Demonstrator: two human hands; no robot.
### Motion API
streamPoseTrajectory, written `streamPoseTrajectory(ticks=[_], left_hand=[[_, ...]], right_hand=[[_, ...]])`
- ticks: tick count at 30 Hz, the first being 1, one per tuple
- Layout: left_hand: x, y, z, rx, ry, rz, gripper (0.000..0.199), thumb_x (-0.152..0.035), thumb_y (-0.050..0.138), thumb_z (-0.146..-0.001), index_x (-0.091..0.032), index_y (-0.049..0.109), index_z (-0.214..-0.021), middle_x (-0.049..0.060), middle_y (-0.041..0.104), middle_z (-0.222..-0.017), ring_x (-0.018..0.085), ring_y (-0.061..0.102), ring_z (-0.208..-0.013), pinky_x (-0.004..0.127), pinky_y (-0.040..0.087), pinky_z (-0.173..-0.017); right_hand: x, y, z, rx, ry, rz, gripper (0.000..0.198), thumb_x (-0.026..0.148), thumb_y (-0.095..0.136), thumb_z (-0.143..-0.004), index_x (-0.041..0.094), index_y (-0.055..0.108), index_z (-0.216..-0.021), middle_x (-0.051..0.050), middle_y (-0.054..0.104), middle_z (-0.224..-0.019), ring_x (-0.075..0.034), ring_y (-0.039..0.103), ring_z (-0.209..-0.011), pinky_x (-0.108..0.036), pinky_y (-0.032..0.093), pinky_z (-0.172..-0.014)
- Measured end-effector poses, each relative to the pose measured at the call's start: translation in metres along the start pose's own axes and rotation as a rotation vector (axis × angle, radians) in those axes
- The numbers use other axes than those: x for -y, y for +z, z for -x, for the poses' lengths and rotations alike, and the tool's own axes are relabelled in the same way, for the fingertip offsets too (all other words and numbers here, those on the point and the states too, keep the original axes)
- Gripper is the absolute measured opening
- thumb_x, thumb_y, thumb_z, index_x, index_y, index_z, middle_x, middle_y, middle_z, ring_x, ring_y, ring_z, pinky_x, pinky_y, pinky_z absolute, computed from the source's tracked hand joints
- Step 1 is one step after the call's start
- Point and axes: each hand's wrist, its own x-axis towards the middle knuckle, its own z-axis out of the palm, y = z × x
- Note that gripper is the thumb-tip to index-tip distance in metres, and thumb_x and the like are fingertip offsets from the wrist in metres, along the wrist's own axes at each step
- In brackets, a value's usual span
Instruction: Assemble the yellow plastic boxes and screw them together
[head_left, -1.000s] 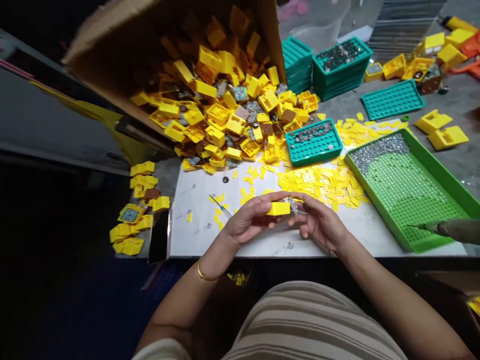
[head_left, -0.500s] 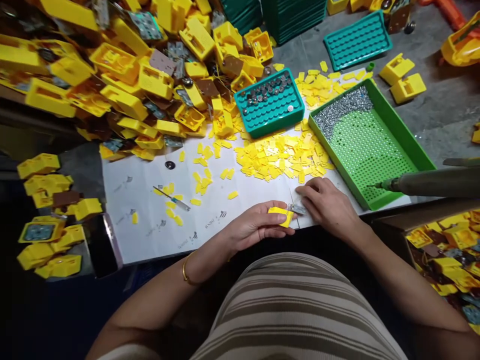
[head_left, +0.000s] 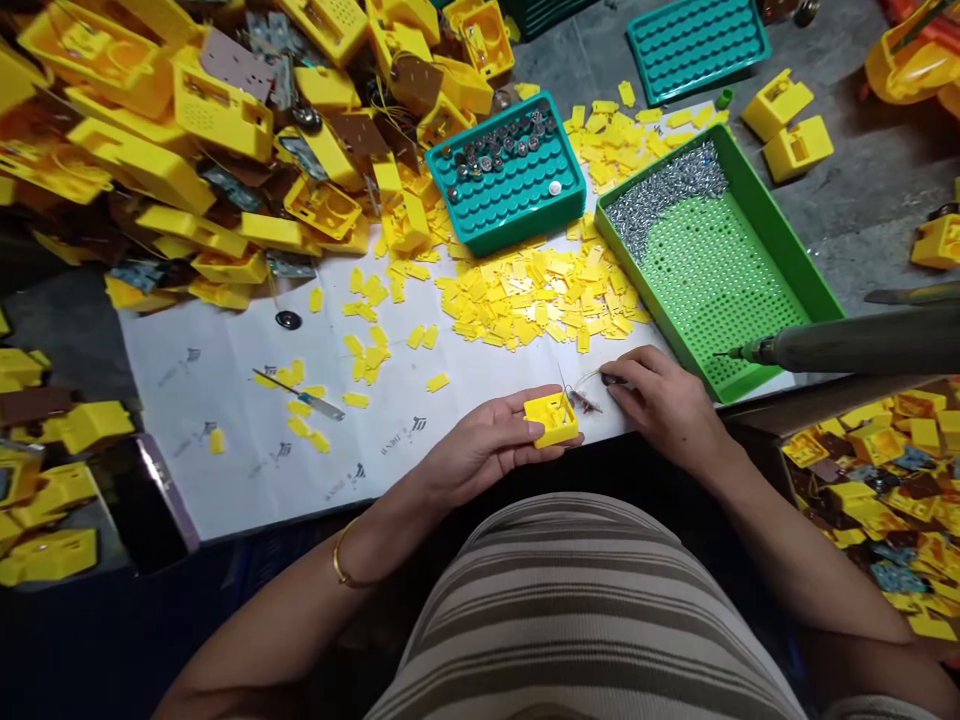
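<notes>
My left hand [head_left: 487, 442] grips a small yellow plastic case [head_left: 551, 420], its hollow side facing up. Thin wires run from the case to a small circuit board [head_left: 586, 402], which hangs just off its right side. In my right hand [head_left: 664, 405], thumb and fingers pinch a small dark part [head_left: 609, 378] on thin wires. Most of that part is hidden by the fingers, so its kind is unclear. Flat yellow plastic pieces [head_left: 536, 298] lie heaped beyond both hands.
A green tray [head_left: 806, 270] of screws stands at right, with a power screwdriver [head_left: 862, 342] reaching over it. Behind the heap sits a teal tray [head_left: 517, 215] with small metal parts. A screwdriver [head_left: 322, 405] and phone [head_left: 142, 500] lie left; yellow cases [head_left: 225, 110] are piled behind.
The yellow case has been turned so its hollow side shows. My right hand has drawn slightly away from it, and wires now stretch between. The whole view has shifted.
</notes>
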Motion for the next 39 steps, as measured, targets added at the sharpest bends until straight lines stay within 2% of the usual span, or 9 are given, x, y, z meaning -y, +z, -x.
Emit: streamPoseTrajectory(ticks=[5,10,14,21,26,28,32,35,39], left_hand=[[0.002,0.004,0.001,-0.059,0.011,-0.043,0.066,-0.008,0.073,-0.069,-0.016,0.052,-0.130,0.011,0.067,-0.121,0.022,0.070,-0.099,0.029,0.056,-0.086],[0.007,0.009,-0.002,-0.065,0.114,-0.055,0.066,-0.005,0.077,-0.064,-0.019,0.053,-0.123,0.006,0.070,-0.113,0.016,0.069,-0.098,0.024,0.052,-0.091],[0.011,0.013,-0.004,-0.057,0.175,-0.103,0.067,-0.007,0.080,-0.062,-0.023,0.047,-0.118,0.004,0.069,-0.110,0.019,0.071,-0.094,0.027,0.054,-0.085],[0.013,0.018,-0.003,-0.043,0.138,-0.047,0.027,-0.031,0.061,-0.087,-0.021,0.047,-0.108,0.009,0.066,-0.113,0.024,0.072,-0.093,0.032,0.059,-0.075],[0.014,0.016,-0.005,-0.097,0.130,0.037,0.017,-0.028,0.048,-0.094,-0.020,0.046,-0.108,0.011,0.068,-0.108,0.025,0.072,-0.094,0.036,0.060,-0.075],[0.015,0.015,-0.006,-0.112,0.126,0.008,0.021,-0.028,0.047,-0.094,-0.019,0.050,-0.113,0.012,0.067,-0.110,0.025,0.072,-0.090,0.034,0.061,-0.068],[0.017,0.016,-0.008,-0.115,0.133,-0.020,0.030,-0.028,0.045,-0.095,-0.012,0.057,-0.118,0.017,0.065,-0.116,0.023,0.072,-0.084,0.026,0.058,-0.054],[0.019,0.019,-0.009,-0.124,0.134,0.029,0.029,-0.025,0.046,-0.095,-0.010,0.058,-0.116,0.016,0.067,-0.112,0.021,0.071,-0.085,0.028,0.060,-0.066],[0.019,0.025,-0.010,-0.126,0.194,0.095,0.025,-0.022,0.048,-0.094,-0.011,0.059,-0.113,0.013,0.068,-0.110,0.017,0.068,-0.091,0.031,0.058,-0.081]], right_hand=[[0.001,-0.001,0.002,-0.045,0.015,0.037,0.019,0.019,0.052,-0.092,0.019,0.068,-0.103,-0.008,0.067,-0.099,-0.022,0.065,-0.087,-0.033,0.053,-0.073],[0.002,0.002,0.005,-0.137,0.050,0.024,0.020,0.029,0.057,-0.091,0.019,0.071,-0.101,-0.008,0.062,-0.092,-0.020,0.062,-0.081,-0.032,0.051,-0.073],[0.004,0.006,0.006,-0.148,0.102,-0.038,0.018,0.028,0.058,-0.091,0.018,0.071,-0.097,-0.007,0.064,-0.086,-0.018,0.063,-0.075,-0.029,0.050,-0.070],[0.005,0.002,0.005,-0.164,0.172,0.071,0.014,0.023,0.066,-0.085,0.016,0.069,-0.096,-0.005,0.068,-0.085,-0.020,0.064,-0.074,-0.029,0.047,-0.066],[0.004,0.001,0.004,-0.155,0.179,0.074,0.011,0.022,0.066,-0.085,0.015,0.072,-0.091,-0.007,0.069,-0.085,-0.022,0.066,-0.076,-0.030,0.046,-0.065],[0.002,0.000,0.003,-0.156,0.197,-0.020,0.011,0.020,0.067,-0.083,0.014,0.072,-0.091,-0.006,0.069,-0.083,-0.020,0.065,-0.074,-0.030,0.047,-0.066],[0.007,-0.010,0.000,-0.220,0.280,-0.458,0.014,0.022,0.073,-0.078,0.015,0.071,-0.091,-0.002,0.069,-0.076,-0.014,0.063,-0.065,-0.025,0.049,-0.062],[0.022,-0.017,0.001,-0.222,0.278,-0.609,0.015,0.022,0.073,-0.078,0.015,0.071,-0.091,-0.001,0.068,-0.075,-0.011,0.062,-0.064,-0.021,0.047,-0.057],[0.038,-0.017,0.007,-0.002,0.125,-0.526,0.013,0.019,0.070,-0.082,0.015,0.071,-0.094,-0.002,0.068,-0.079,-0.010,0.060,-0.066,-0.020,0.044,-0.056]])
